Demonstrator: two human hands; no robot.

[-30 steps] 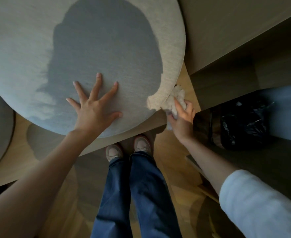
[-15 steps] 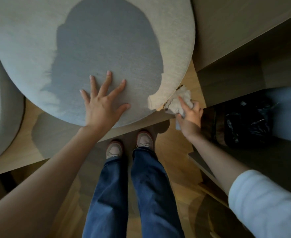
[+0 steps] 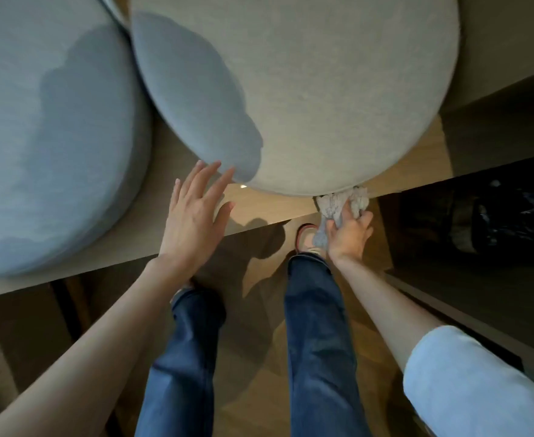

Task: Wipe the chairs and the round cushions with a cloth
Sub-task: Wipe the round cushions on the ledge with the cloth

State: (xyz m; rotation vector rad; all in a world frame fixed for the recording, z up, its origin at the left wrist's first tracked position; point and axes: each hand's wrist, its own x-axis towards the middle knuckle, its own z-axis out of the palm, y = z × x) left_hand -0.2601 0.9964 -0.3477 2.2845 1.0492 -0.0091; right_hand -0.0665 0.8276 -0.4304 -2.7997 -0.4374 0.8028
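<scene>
A large round grey cushion (image 3: pixel 338 99) lies on a wooden bench (image 3: pixel 265 209) in front of me, its near rim at the bench's front edge. My right hand (image 3: pixel 349 234) grips a crumpled pale cloth (image 3: pixel 341 201) and holds it against the cushion's near rim at the lower right. My left hand (image 3: pixel 196 222) is spread with straight fingers, its fingertips touching the cushion's near left rim. A second round cushion (image 3: pixel 48 130) lies to the left, touching the first.
My legs in blue jeans (image 3: pixel 316 342) and shoes stand on the wooden floor close to the bench. A dark bag (image 3: pixel 508 212) sits in shadow under a wooden surface (image 3: pixel 511 58) on the right.
My left hand has slid off the cushion's top down to its near rim. My right hand moved the cloth along the rim toward the front. The view shifted right, showing more of the left cushion.
</scene>
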